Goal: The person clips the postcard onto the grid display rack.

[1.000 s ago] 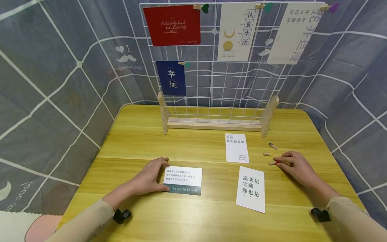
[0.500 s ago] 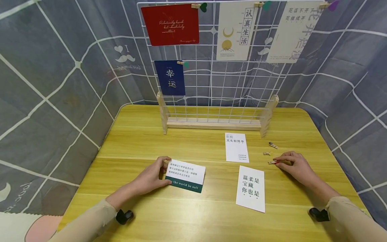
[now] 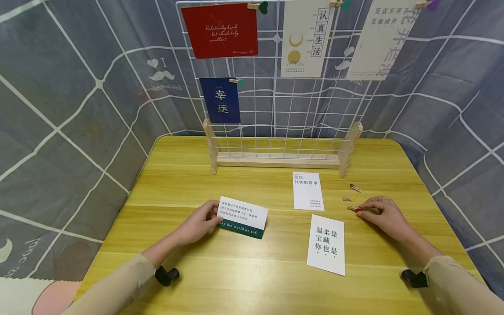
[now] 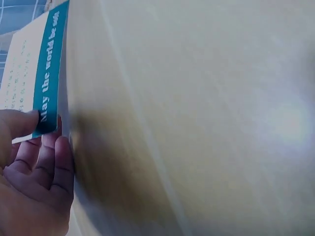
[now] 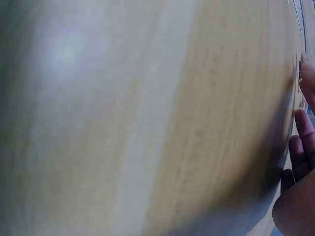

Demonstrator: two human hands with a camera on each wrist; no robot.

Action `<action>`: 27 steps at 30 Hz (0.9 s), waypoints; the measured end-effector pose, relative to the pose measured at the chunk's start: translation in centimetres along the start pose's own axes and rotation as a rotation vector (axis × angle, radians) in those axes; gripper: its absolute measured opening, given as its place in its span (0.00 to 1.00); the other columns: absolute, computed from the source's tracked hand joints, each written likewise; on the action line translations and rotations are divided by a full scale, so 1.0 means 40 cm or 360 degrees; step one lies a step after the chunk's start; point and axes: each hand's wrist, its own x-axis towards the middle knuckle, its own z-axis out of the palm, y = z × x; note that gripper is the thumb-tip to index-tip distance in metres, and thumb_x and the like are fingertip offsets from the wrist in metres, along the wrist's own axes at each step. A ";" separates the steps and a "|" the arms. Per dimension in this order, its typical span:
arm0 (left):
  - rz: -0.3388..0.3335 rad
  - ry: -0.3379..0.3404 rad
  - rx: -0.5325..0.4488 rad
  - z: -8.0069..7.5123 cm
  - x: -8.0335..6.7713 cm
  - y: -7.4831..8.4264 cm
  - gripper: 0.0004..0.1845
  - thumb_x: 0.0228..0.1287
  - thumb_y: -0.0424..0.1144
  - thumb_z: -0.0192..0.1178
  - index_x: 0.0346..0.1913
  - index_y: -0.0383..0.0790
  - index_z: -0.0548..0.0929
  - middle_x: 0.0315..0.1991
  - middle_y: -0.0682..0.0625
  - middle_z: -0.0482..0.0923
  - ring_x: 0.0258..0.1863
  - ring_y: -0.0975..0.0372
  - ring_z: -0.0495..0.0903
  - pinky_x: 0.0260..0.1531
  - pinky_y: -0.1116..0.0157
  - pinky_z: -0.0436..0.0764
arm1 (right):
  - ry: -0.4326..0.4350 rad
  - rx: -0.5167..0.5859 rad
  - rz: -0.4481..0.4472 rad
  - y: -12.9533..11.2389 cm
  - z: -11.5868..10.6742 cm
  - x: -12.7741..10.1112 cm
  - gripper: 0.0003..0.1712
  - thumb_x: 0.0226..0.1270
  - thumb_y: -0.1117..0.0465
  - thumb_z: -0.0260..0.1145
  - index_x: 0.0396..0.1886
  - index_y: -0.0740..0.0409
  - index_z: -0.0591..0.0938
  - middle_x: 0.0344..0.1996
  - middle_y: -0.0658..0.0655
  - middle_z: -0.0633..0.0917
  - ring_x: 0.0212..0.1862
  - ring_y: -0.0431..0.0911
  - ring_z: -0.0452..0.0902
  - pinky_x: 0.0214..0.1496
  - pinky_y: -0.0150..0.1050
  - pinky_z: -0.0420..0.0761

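Fingers of the left hand [image 3: 197,225] pinch the green-and-white postcard [image 3: 243,217], likely light, bendable, best held by an edge, while the right hand [image 3: 383,218] pinches a probably stiff mini clothespin [image 3: 352,208].

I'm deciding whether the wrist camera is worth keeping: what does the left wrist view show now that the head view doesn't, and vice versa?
Only the left wrist view: the M of "May" on the held card, which the thumb covers in the head view, and the palm side of the fingers.

Only the head view: mainly the right hand pinching a red clip, two loose clips, two flat cards and four hung cards.

Both: the left hand, the held card and the table.
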 end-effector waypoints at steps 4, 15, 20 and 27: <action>-0.0004 0.0083 -0.0063 -0.003 0.013 0.012 0.15 0.75 0.30 0.59 0.61 0.32 0.74 0.44 0.44 0.80 0.38 0.55 0.79 0.32 0.66 0.80 | -0.0003 0.0061 0.0026 -0.017 -0.009 0.006 0.14 0.71 0.54 0.71 0.47 0.58 0.90 0.48 0.60 0.81 0.53 0.53 0.67 0.51 0.47 0.65; 0.0044 0.0274 -0.0327 -0.018 0.092 0.087 0.15 0.78 0.31 0.55 0.62 0.30 0.74 0.48 0.36 0.81 0.45 0.47 0.84 0.48 0.50 0.85 | 0.0005 0.0174 0.0078 -0.113 -0.067 0.076 0.24 0.77 0.46 0.63 0.56 0.61 0.85 0.56 0.65 0.83 0.63 0.62 0.72 0.62 0.64 0.71; 0.0066 0.0334 -0.0422 -0.024 0.125 0.129 0.16 0.80 0.32 0.52 0.65 0.31 0.73 0.52 0.36 0.79 0.51 0.49 0.83 0.54 0.49 0.82 | 0.0041 0.0210 0.0080 -0.169 -0.085 0.119 0.27 0.78 0.42 0.60 0.61 0.58 0.83 0.59 0.62 0.81 0.68 0.62 0.69 0.60 0.59 0.73; 0.0104 0.0470 -0.0532 -0.026 0.174 0.177 0.15 0.80 0.34 0.53 0.63 0.33 0.74 0.51 0.37 0.78 0.51 0.50 0.82 0.55 0.47 0.80 | 0.0105 0.0336 0.0059 -0.258 -0.097 0.186 0.30 0.72 0.37 0.64 0.60 0.54 0.84 0.59 0.57 0.81 0.66 0.54 0.71 0.65 0.60 0.69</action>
